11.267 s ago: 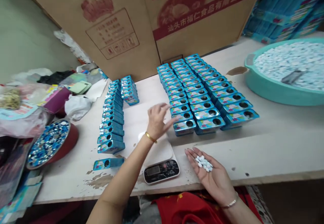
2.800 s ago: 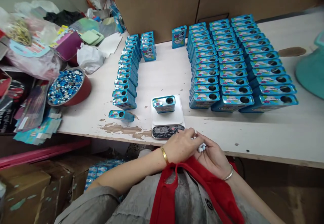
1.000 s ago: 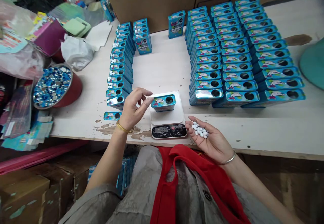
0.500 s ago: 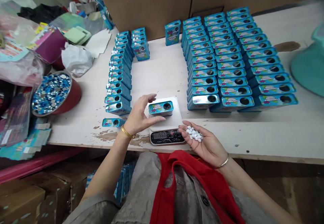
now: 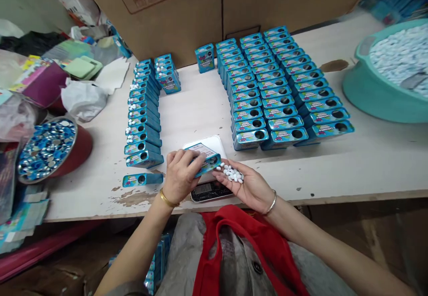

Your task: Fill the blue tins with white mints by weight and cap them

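The left hand (image 5: 180, 173) has its fingers (image 5: 189, 157) closed around a blue tin (image 5: 207, 160), held tilted over the white scale (image 5: 209, 171) at the front of the bench (image 5: 368, 162), its hole turned toward the right hand (image 5: 247, 187). That hand lies palm up with fingers spread, cupping a small heap of white candies (image 5: 231, 173) just beside the tin's opening. Rows of open tins (image 5: 277, 91) stand to the right, a file of filled tins (image 5: 142, 108) to the left, and a teal basin (image 5: 374, 91) of candies at far right
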A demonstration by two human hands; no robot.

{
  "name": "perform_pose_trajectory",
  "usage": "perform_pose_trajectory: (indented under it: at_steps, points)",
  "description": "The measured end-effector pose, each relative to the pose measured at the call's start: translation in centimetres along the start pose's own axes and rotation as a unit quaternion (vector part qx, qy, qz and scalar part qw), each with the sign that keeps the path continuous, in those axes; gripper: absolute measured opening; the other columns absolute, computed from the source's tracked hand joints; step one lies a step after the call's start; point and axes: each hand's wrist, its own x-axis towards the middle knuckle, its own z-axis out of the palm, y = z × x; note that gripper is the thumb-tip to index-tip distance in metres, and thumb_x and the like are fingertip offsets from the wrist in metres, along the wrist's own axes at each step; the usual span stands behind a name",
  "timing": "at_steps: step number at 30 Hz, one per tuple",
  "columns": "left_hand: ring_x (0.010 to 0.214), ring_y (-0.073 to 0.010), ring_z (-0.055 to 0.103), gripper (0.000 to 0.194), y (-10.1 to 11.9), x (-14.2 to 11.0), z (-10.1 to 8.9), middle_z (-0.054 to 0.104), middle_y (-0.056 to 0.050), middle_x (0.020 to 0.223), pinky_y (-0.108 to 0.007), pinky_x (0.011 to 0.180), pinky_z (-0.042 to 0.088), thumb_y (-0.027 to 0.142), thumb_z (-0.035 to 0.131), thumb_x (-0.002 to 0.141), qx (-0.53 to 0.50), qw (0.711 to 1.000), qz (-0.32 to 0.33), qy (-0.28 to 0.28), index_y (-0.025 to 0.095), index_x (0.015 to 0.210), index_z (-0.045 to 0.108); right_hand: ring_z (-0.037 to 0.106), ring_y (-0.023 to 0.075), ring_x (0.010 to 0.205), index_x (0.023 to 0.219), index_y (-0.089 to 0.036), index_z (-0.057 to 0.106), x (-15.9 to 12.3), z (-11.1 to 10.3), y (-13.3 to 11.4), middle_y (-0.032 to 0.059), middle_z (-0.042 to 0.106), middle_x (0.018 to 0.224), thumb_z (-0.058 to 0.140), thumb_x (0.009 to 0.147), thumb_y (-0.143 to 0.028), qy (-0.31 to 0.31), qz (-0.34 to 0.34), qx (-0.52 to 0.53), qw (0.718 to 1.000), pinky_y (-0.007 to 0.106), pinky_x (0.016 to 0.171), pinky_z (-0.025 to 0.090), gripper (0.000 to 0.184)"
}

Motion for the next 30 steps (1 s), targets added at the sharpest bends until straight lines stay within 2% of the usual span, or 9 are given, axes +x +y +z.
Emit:
perform_pose_trajectory:
  at_steps: [4, 7, 9, 12, 14, 18, 25, 28, 30]
  points:
    - [0.083, -0.0226, 0.05, 0.03, -0.3, -0.2, 0.5, 0.063, -0.008, 0.097, -0.037, 0.072, 0.03, 0.026, 0.059, 0.081, -0.019, 1.0, -0.015, 0.009, 0.021, 0.111, 0.056, 0.071, 0.0155, 0.073, 0.087, -0.009, 0.066, 0.1, 0.0, 0.1, 0.0109, 0.072, 0.079, 0.051, 0.085, -0.014, -0.009, -0.004, -0.013, 1.0, 0.022, 0.069, 0.058, 0.015]
    - [0.084, -0.0219, 0.051, 0.032, -0.3, -0.4, 0.7, 0.062, -0.007, 0.095, -0.036, 0.072, 0.03, 0.026, 0.061, 0.08, -0.052, 0.997, -0.052, 0.015, 0.019, 0.11, 0.055, 0.069, 0.0141, 0.073, 0.088, -0.008, 0.066, -0.4, 0.1, 0.0, 0.01, 0.072, 0.08, 0.053, 0.083, -0.013, -0.004, -0.023, -0.042, 0.999, 0.022, 0.07, 0.057, 0.015]
    - [0.087, -0.0218, 0.052, 0.033, -0.3, -0.5, 0.8, 0.061, -0.006, 0.095, -0.035, 0.072, 0.03, 0.026, 0.063, 0.079, -0.074, 0.993, -0.086, 0.016, 0.02, 0.11, 0.054, 0.065, 0.01, 0.064, 0.09, -0.009, 0.067, -1.0, 0.3, -0.2, 0.0067, 0.069, 0.076, 0.059, 0.079, -0.013, -0.006, -0.045, -0.075, 0.996, 0.017, 0.058, 0.053, 0.013]
    - [0.089, -0.0218, 0.053, 0.033, 0.0, -0.6, 0.7, 0.06, -0.006, 0.096, -0.035, 0.074, 0.031, 0.027, 0.063, 0.079, -0.101, 0.989, -0.109, 0.004, 0.02, 0.11, 0.054, 0.047, 0.0023, 0.047, 0.089, -0.012, 0.067, -1.9, 1.3, -0.7, -0.0005, 0.062, 0.067, 0.069, 0.074, -0.021, -0.028, -0.076, -0.128, 0.988, 0.011, 0.036, 0.03, 0.018]
    - [0.09, -0.0218, 0.053, 0.032, 0.4, -0.5, 0.5, 0.06, -0.005, 0.096, -0.035, 0.075, 0.031, 0.027, 0.062, 0.079, -0.118, 0.987, -0.112, -0.007, 0.021, 0.109, 0.054, 0.039, 0.0008, 0.043, 0.09, -0.013, 0.067, -2.4, 2.4, -1.2, -0.0031, 0.057, 0.064, 0.07, 0.073, -0.028, -0.054, -0.098, -0.17, 0.979, 0.013, 0.035, 0.02, 0.022]
    - [0.089, -0.0207, 0.053, 0.03, 1.2, -0.3, 0.5, 0.061, -0.004, 0.092, -0.034, 0.075, 0.031, 0.023, 0.061, 0.077, -0.17, 0.977, -0.124, -0.02, 0.02, 0.107, 0.054, 0.036, 0.0017, 0.041, 0.092, -0.013, 0.067, -2.4, 4.0, -1.9, -0.0052, 0.053, 0.057, 0.07, 0.072, -0.037, -0.079, -0.132, -0.27, 0.951, 0.018, 0.038, 0.02, 0.031]
    - [0.09, -0.0194, 0.053, 0.03, 1.7, -0.5, 0.9, 0.061, -0.002, 0.093, -0.033, 0.078, 0.034, 0.019, 0.063, 0.075, -0.259, 0.953, -0.156, -0.027, 0.021, 0.104, 0.054, 0.032, 0.0025, 0.038, 0.091, -0.015, 0.067, -2.0, 4.2, -2.1, -0.0054, 0.052, 0.055, 0.067, 0.075, -0.044, -0.071, -0.145, -0.342, 0.926, 0.02, 0.039, 0.018, 0.033]
    - [0.09, -0.0189, 0.054, 0.028, 0.7, 0.2, 0.7, 0.061, -0.002, 0.094, -0.032, 0.078, 0.038, 0.026, 0.065, 0.077, -0.276, 0.947, -0.163, -0.02, 0.021, 0.102, 0.055, 0.032, 0.0027, 0.04, 0.094, -0.017, 0.066, -2.2, 4.2, -2.5, -0.0049, 0.051, 0.058, 0.065, 0.077, -0.043, -0.073, -0.151, -0.33, 0.929, 0.02, 0.04, 0.019, 0.031]
    - [0.089, -0.0181, 0.056, 0.029, -1.3, 1.6, 1.0, 0.062, -0.003, 0.096, -0.032, 0.078, 0.041, 0.032, 0.065, 0.079, -0.281, 0.944, -0.172, 0.011, 0.021, 0.104, 0.054, 0.03, 0.0029, 0.041, 0.093, -0.019, 0.066, -2.3, 3.9, -2.8, -0.0043, 0.051, 0.06, 0.064, 0.078, -0.044, -0.071, -0.144, -0.305, 0.939, 0.021, 0.041, 0.018, 0.03]
